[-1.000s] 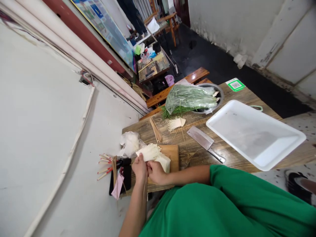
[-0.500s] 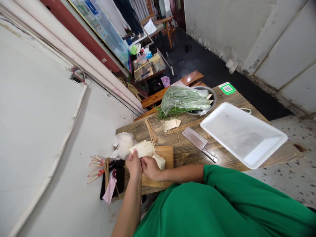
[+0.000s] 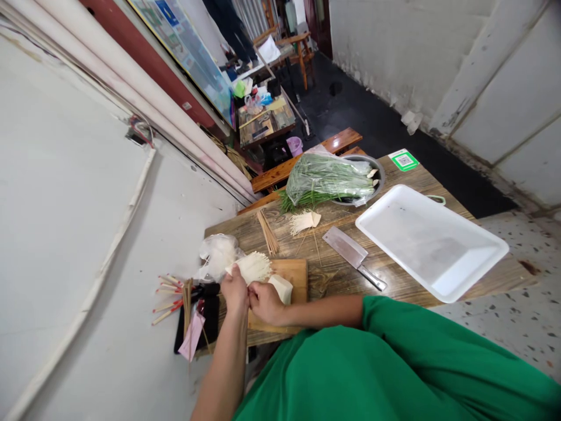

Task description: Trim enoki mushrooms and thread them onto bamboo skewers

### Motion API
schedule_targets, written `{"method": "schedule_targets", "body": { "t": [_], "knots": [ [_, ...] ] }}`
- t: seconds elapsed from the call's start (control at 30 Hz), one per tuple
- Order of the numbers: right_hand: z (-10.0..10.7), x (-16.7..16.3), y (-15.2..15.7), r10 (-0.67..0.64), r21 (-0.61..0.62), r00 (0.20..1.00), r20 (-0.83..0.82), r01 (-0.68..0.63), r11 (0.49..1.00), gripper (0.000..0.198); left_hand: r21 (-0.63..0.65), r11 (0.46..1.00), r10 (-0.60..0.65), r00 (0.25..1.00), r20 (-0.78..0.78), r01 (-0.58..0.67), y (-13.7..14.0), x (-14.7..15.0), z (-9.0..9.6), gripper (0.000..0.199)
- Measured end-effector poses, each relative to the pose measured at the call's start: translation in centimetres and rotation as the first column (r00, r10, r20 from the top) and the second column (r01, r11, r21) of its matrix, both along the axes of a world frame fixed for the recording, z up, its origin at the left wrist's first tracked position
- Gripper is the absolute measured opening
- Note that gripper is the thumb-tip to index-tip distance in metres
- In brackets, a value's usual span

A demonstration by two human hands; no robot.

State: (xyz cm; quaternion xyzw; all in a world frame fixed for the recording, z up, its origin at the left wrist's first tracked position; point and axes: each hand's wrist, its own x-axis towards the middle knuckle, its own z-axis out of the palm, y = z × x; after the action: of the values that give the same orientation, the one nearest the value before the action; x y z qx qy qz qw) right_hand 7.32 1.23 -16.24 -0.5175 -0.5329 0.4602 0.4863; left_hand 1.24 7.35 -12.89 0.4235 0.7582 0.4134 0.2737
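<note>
While the nearer left hand (image 3: 234, 292) pinches the pale fringed bundle (image 3: 255, 268), long axis extending frame-right, the right hand (image 3: 265, 303) curls closed below, contents indeterminable.

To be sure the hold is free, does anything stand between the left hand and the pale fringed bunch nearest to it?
Nothing visible does: the left hand directly holds the pale fringed bunch. The right hand is beside it, not between.

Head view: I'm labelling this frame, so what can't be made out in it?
All in the head view:
Right hand: fingertips, and anything pinched there, hidden by the hand itself.
Bowl: interior mostly covered by bagged greens.
Green card: code too small.
Wall panel: cut by top edge.
</note>
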Motion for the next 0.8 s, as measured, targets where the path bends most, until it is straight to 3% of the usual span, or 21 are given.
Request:
{"method": "schedule_targets", "body": {
  "t": [0.17, 0.33, 0.6, 0.8],
  "knots": [
    [-0.8, -0.1, 0.0, -0.019, -0.016, 0.999, 0.039, 0.020, 1.000, 0.015, -0.040, 0.999, -0.015, 0.999, 0.046, 0.017, -0.5, 0.7, -0.5, 0.026],
    [-1.0, 0.1, 0.9, -0.024, -0.012, 0.997, 0.070, 0.025, 1.000, 0.014, -0.039, 0.998, -0.039, 0.996, 0.078, 0.042, -0.4, 1.0, 0.1, 0.036],
    [-0.8, -0.4, 0.7, 0.004, 0.006, 0.997, 0.074, -0.004, 1.000, 0.013, 0.068, 0.995, 0.072, 0.992, 0.105, -0.079, -0.9, 0.3, 0.5, 0.055],
    [-0.7, -0.8, 0.4, 0.035, 0.032, 0.996, 0.077, -0.038, 0.999, 0.012, 0.135, 0.986, 0.072, 0.984, 0.160, -0.094, -0.3, -0.8, 0.1, 0.049]
  ]
}}
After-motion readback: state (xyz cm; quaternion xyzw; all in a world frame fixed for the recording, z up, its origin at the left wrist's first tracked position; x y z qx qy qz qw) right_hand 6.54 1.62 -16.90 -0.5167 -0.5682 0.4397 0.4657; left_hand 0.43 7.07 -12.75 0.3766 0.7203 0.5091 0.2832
